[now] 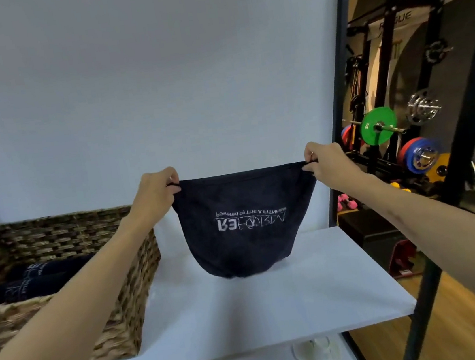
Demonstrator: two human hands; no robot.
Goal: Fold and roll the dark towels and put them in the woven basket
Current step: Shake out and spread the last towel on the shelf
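Woven basket (56, 234): lower left of the frame, on the white shelf (276, 301), with rolled dark towels (40, 278) lying inside.
Left hand (156, 195): just left of centre, fingers pinching one top corner of the dark towel (242, 224).
Dark towel: centre frame, stretched between both hands, hanging down, white lettering showing mirrored, bottom about at the shelf.
Right hand (326, 163): right of centre, pinching the other top corner.
Weight plates (378, 126): right edge, on a rack.

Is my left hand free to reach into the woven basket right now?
Probably not yet: the left hand pinches a corner of the dark printed towel, though the open-topped woven basket sits close beside it, unobstructed.
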